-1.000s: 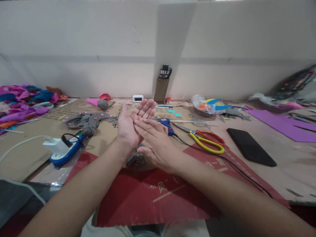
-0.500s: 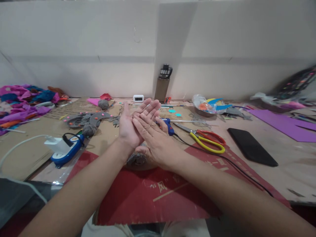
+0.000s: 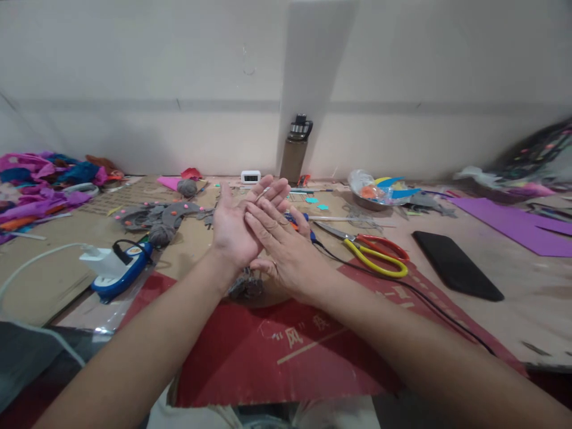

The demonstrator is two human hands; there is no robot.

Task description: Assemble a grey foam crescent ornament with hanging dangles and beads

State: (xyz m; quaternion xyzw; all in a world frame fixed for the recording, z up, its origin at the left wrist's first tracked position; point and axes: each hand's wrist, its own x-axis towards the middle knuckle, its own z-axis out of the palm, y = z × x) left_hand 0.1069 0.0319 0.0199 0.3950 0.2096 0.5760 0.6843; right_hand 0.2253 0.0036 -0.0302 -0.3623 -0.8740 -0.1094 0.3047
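Note:
My left hand (image 3: 232, 229) is turned palm up with its fingers stretched out, over the middle of the cardboard. Across its palm and fingers lies my right hand (image 3: 283, 250), palm down, its fingers flat and extended. A thin pale line shows along the left fingers, too small to name; whatever is between the palms is hidden. Just below the hands sits a grey tangled bundle (image 3: 246, 287), partly covered by them. Behind the right fingers, a blue tool with a black cable (image 3: 313, 236) is mostly hidden.
Scissors with red and yellow handles (image 3: 378, 256) and a black phone (image 3: 456, 265) lie to the right. A blue power strip (image 3: 120, 283) is at left, near grey felt-like pieces (image 3: 156, 215). A bottle (image 3: 295, 152), white clock (image 3: 251, 177) and filled metal bowl (image 3: 375, 201) stand behind.
My right hand has slid slightly across the left palm, and its thumb has shifted a little. The grey bundle below shows somewhat more clearly.

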